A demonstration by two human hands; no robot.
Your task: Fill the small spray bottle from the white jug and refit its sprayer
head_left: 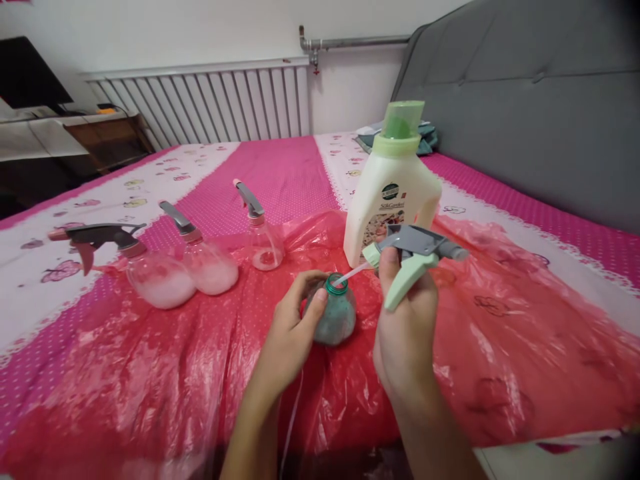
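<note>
My left hand (295,320) grips a small green spray bottle (340,321) that has its top off and rests on a red plastic sheet (190,393). In my right hand (407,327) is a grey and light green spray trigger head (420,247), held above and to the right of the bottle. Its thin tube (355,271) slants down to the left, with the end at the bottle's open neck. Just behind my right hand stands a large white detergent bottle (365,200) with a green cap (403,120).
Three clear pinkish spray bottles with trigger heads are at the left: one tilted (163,283), one beside it (215,270), one farther back (265,247). The sheet covers a pink patterned bed (285,167). A grey headboard (525,113) rises at right, a radiator (210,107) behind.
</note>
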